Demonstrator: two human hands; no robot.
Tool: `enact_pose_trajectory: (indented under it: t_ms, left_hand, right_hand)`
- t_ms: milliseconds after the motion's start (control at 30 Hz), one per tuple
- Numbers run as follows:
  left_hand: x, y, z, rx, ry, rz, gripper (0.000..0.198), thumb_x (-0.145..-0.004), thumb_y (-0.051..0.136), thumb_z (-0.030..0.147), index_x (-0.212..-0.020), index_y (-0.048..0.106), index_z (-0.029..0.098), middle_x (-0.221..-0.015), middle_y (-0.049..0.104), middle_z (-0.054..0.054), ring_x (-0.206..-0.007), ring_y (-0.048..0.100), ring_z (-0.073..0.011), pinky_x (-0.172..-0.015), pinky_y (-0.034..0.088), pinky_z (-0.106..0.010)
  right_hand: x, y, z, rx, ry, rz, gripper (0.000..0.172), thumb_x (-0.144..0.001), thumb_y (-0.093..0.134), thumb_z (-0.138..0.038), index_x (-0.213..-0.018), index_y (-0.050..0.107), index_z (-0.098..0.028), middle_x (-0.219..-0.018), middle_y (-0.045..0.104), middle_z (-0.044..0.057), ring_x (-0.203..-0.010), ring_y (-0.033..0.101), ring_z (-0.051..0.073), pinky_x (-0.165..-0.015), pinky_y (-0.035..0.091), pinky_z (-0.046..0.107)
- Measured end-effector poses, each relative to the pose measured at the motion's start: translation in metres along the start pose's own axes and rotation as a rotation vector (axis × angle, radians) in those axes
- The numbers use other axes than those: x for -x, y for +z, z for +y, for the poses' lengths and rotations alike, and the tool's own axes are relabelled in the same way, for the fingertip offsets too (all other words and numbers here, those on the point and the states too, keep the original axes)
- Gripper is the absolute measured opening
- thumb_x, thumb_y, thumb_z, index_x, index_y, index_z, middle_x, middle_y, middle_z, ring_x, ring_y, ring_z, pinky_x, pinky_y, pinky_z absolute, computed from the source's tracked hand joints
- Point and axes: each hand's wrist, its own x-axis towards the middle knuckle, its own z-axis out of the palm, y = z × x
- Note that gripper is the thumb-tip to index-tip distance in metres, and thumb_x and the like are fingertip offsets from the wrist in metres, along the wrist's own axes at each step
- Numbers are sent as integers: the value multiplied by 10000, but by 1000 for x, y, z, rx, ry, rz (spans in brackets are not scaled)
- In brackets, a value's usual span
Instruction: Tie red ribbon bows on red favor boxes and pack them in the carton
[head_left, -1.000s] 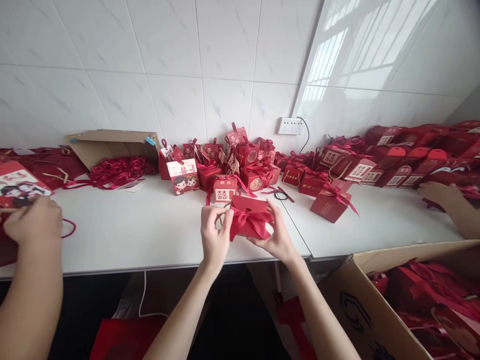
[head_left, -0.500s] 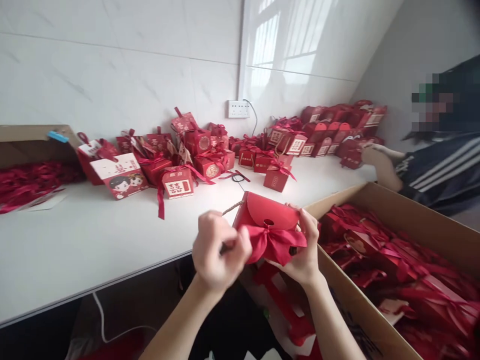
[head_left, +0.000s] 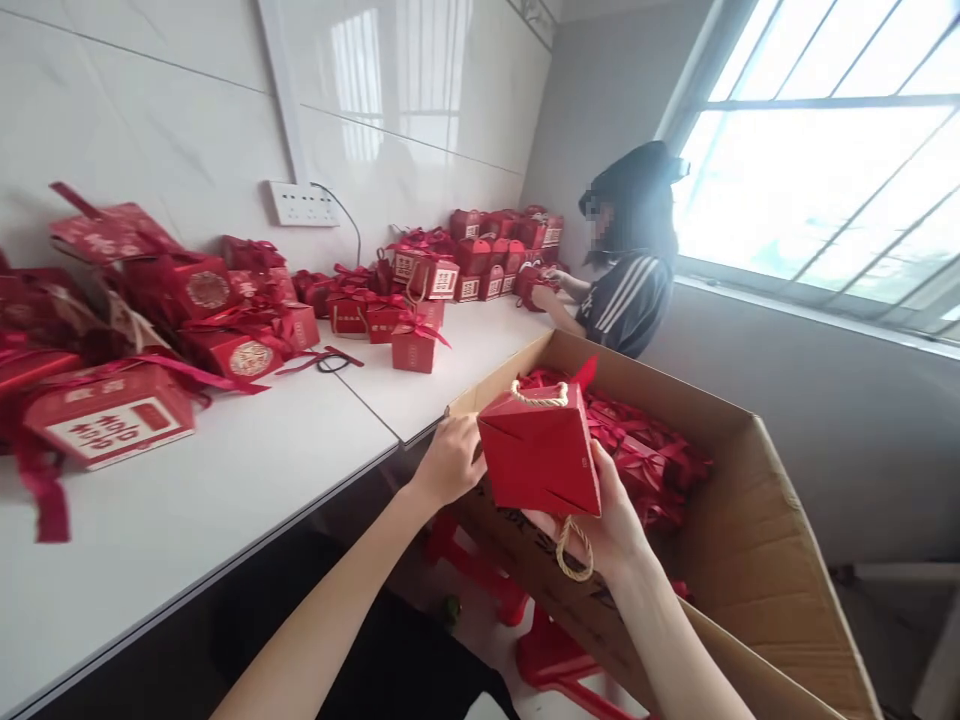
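A red gift box (head_left: 536, 450) with twisted cream rope handles is tilted up in front of me, a plain red side facing me. One handle arches over its top, and another rope loop (head_left: 574, 550) hangs below. My right hand (head_left: 619, 515) is closed around the box's right and lower side. At its left edge, my left hand (head_left: 451, 462) has its fingers curled against the box, with the fingertips partly hidden behind it. A bit of red ribbon (head_left: 586, 372) sticks up behind the box; its bow is out of sight.
A large cardboard carton (head_left: 787, 500) holding red ribboned boxes stands right behind the gift box. Finished-looking red boxes (head_left: 247, 350) crowd the white table (head_left: 300, 440) along the wall. A co-worker (head_left: 634, 270) handles a red box at the far end. A red stool (head_left: 555, 650) is below.
The view has swung right. The gift box has turned from its flap and bow to a plain side with rope handles. My left hand has moved from the bow to the box's left edge.
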Motion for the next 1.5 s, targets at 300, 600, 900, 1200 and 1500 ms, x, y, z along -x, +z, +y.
enact_pose_trajectory:
  t_ms: [300,600,900,1200,1500]
  left_hand:
    - [1,26,2,-81,54,-34,239,-835,400,204,-825,637,173,-877,636,-86,-924,552,-237,-1015,338,-475]
    - [-12,7,2,94,123,151,159,-822,456,224,-833,610,259,-705,653,-20,-724,629,-213,-775,502,-361]
    - [-218,-67,58,556,-314,-248,716,-757,537,206,-1423,291,116,-470,488,64,-425,457,-122,-474,422,-223]
    - [-248,-57,78,622,-323,-394,768,-812,489,229,-1479,108,193,-505,388,88,-429,372,-75,-455,402,-162]
    - [-238,-51,67,529,-207,-481,648,-871,401,234,-1468,161,168,-568,372,87,-446,360,-47,-555,453,-164]
  right_hand:
    - [5,-25,5,209,-249,200,602,-689,541,-692,-1071,554,-226,-1000,664,91,-927,641,273,-761,546,421]
    - [0,-80,-3,1313,-1001,564,681,-768,635,-431,-1361,330,-290,-1246,418,113,-1155,497,298,-928,477,493]
    - [-32,-135,0,1319,-769,724,737,-680,612,-507,-1315,356,-233,-1207,522,142,-1128,533,334,-941,471,523]
    - [-41,-148,14,1275,-760,663,728,-628,678,-353,-1293,401,-247,-1146,568,132,-1049,583,325,-909,497,481]
    - [-45,-144,27,1271,-777,716,752,-601,615,-286,-1304,373,-176,-1122,507,122,-1053,531,293,-928,453,454]
